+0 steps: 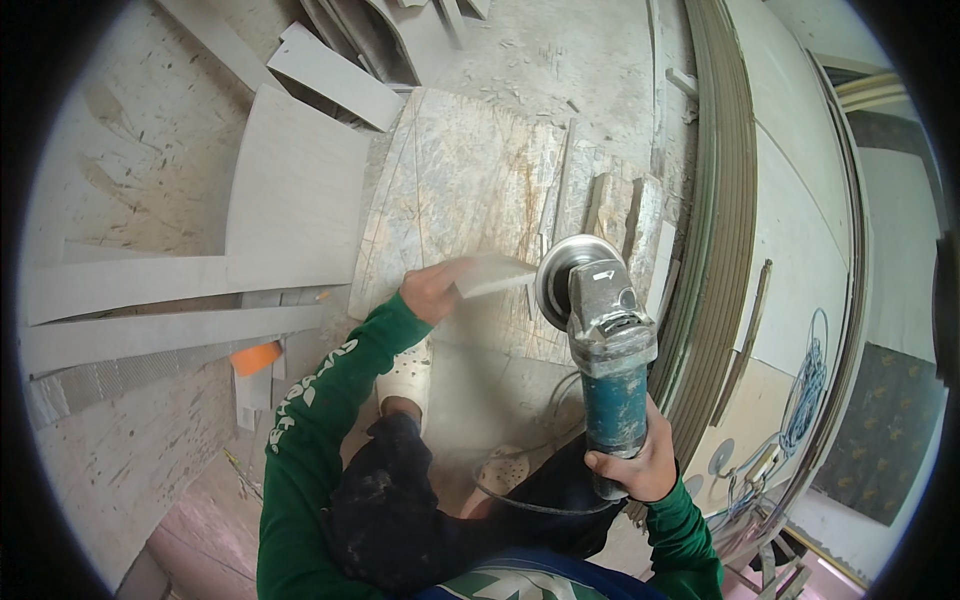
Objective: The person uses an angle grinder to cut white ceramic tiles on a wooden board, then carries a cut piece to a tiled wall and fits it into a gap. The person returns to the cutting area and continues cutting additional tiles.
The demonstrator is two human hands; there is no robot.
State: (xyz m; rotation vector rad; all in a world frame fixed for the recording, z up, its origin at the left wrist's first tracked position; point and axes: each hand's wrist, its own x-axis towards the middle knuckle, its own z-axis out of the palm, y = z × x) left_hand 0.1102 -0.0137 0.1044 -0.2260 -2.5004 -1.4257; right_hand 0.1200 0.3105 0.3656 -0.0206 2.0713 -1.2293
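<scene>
My right hand (645, 458) is wrapped round the teal body of an angle grinder (612, 375), its dusty metal head and round disc (556, 285) pointing away from me. In my left hand (433, 292) is a small pale flat piece of board or tile (495, 276), gripped at its left end. The far end of this piece reaches the left rim of the disc; whether they touch I cannot tell for sure. Pale dust hangs in the air below the piece. The grinder's cord (540, 508) curves across my leg.
A worn, dusty board (455, 190) lies on the floor ahead. Grey panels (297, 185) and offcuts stand at left, near an orange roll (256, 358). Stacked long strips (715, 200) and leaning sheets line the right side, with coiled blue cord (803, 390) there. My shoes are below.
</scene>
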